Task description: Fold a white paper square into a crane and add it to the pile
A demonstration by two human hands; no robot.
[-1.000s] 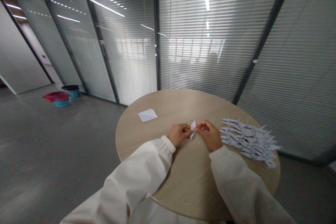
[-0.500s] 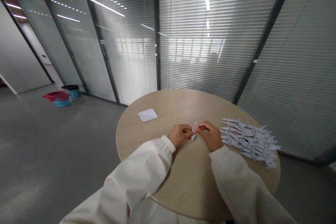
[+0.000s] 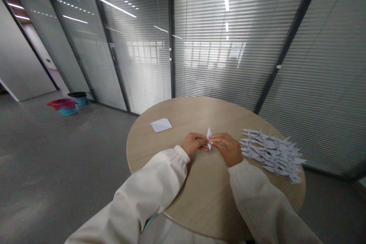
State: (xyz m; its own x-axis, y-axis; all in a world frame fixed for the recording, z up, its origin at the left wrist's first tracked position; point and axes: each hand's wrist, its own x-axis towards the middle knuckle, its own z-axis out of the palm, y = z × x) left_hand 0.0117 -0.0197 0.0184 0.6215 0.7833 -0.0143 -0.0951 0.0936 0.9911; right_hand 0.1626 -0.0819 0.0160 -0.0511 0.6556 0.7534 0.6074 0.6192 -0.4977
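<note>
A small folded white paper [image 3: 209,134] with pointed ends is held upright between my two hands, over the middle of the round table. My left hand [image 3: 195,143] pinches it from the left, fingers closed. From the right, my right hand [image 3: 228,147] grips it too, with thumb and fingertips together. Fingers cover the paper's middle, while its upper and lower points show. Right of my right hand lie several rows of folded white paper cranes [image 3: 271,150], packed close together. A white paper sheet [image 3: 161,125] with crease lines rests beyond my left hand.
The round wooden table [image 3: 197,110] stands close to a glass partition [image 3: 208,72] with blinds. On the floor at far left are two bins, one with a red liner [image 3: 63,105] and one with a black liner [image 3: 77,95].
The folded paper has turned from a slant to nearly upright, and more of its upper point shows. Both hands have shifted their fingers slightly on it. The cranes and the sheet stay put.
</note>
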